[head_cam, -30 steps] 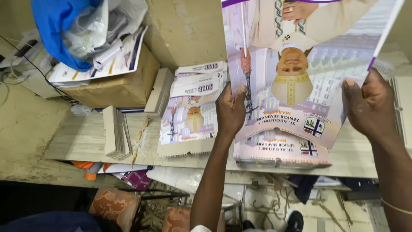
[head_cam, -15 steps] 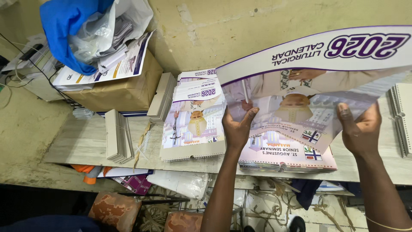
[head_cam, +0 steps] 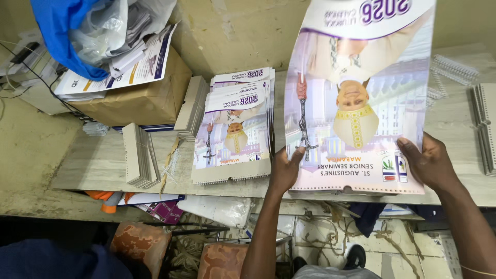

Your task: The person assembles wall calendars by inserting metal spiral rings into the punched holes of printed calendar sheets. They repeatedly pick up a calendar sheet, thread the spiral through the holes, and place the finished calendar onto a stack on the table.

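Head view, one frame. Both hands on one printed calendar sheet (head_cam: 356,98), which is tilted up off the grey bench top (head_cam: 93,165) with its far edge raised toward the wall.

Left hand (head_cam: 284,173): pinching the sheet's near-left corner, thumb on the printed face, other fingers hidden behind it.
Right hand (head_cam: 426,165): pinching the near-right corner, thumb on the face, fingers curled behind.

The sheet's punched lower edge sits just above a flat pile of like sheets (head_cam: 356,190); count in that pile cannot be told.

Left of it: one fanned stack of calendars (head_cam: 235,132), punched edge toward the person. Further left, two stacks of grey card (head_cam: 138,155) (head_cam: 192,106). One brown box (head_cam: 137,98) carries loose papers and one blue bag (head_cam: 64,31).

Far right: wire binding coils (head_cam: 454,67) and another stack (head_cam: 485,129), partly cut off by the frame edge.
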